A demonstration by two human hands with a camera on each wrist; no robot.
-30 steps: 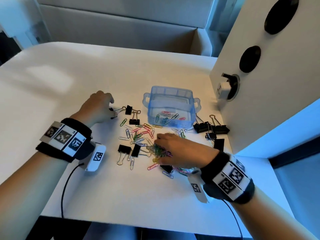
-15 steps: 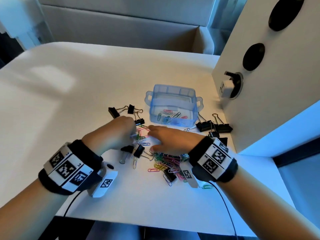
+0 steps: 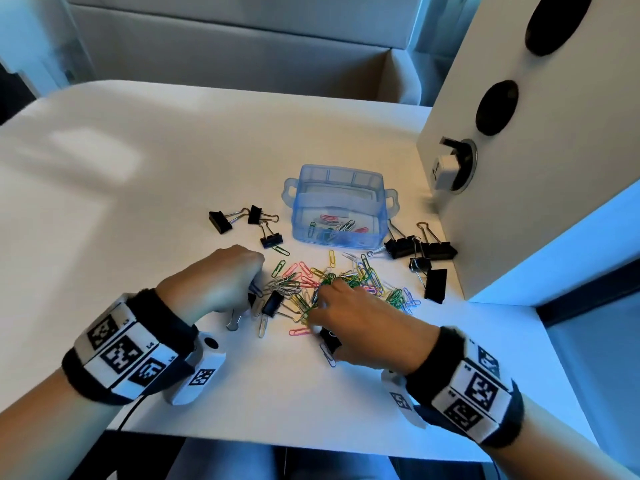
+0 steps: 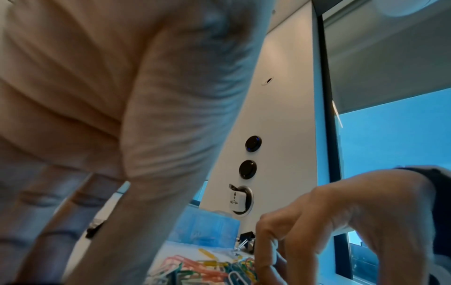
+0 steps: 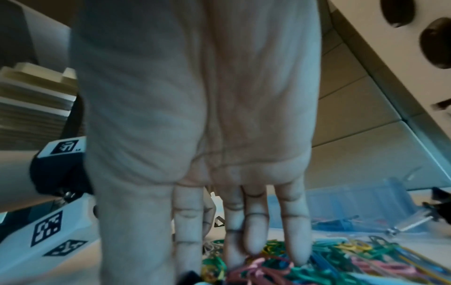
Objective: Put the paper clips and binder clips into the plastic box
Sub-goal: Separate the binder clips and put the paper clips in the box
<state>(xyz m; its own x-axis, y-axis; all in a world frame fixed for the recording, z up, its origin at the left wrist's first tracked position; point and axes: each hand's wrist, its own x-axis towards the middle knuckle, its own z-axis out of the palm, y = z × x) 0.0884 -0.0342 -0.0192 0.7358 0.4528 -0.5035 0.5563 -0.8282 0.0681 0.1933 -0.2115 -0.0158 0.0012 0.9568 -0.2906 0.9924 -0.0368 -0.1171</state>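
The blue see-through plastic box (image 3: pixel 337 206) stands open on the white table (image 3: pixel 138 237) and holds a few paper clips. In front of it lies a heap of coloured paper clips (image 3: pixel 360 275). Black binder clips lie in two groups, one left of the box (image 3: pixel 244 221) and one right of it (image 3: pixel 420 249). My left hand (image 3: pixel 251 292) arches over the heap's left edge, above a binder clip (image 3: pixel 272 303); its fingertips are hidden. My right hand (image 3: pixel 322 299) rests straight fingers (image 5: pixel 253 241) on the heap's near side. It covers another binder clip (image 3: pixel 329 341).
A white panel (image 3: pixel 519 168) with a plug adapter (image 3: pixel 445 169) and round black holes rises at the right, close to the right binder clips. The table's front edge runs just under my wrists. A cable hangs from my left wrist camera.
My left hand has come from the binder clips at the far left to the heap's left edge. My right hand stays on the heap and has raked clips together.
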